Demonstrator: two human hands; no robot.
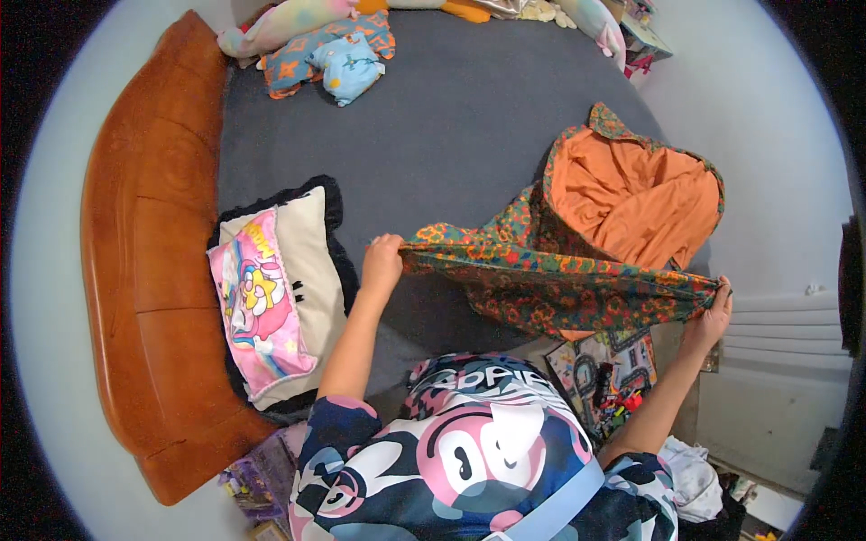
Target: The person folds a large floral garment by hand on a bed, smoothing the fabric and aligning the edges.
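Observation:
A floral-patterned garment or cover (507, 287) with an orange lining (629, 196) is stretched between my hands, just in front of my body. My left hand (384, 260) pinches its left end. Its right end is gripped in my right hand (716, 314). The lined part lies open and rumpled at the right side of a bed with a dark grey sheet (433, 142). What kind of item the cloth is, I cannot tell for sure.
A brown headboard (162, 230) runs along the left. Near it lie a cream and black pillow (314, 230) and a pink cartoon pillow (260, 297). Small pillows (352, 67) and plush toys (298, 24) line the far edge. Toys lie on a printed mat (588, 372) at lower right.

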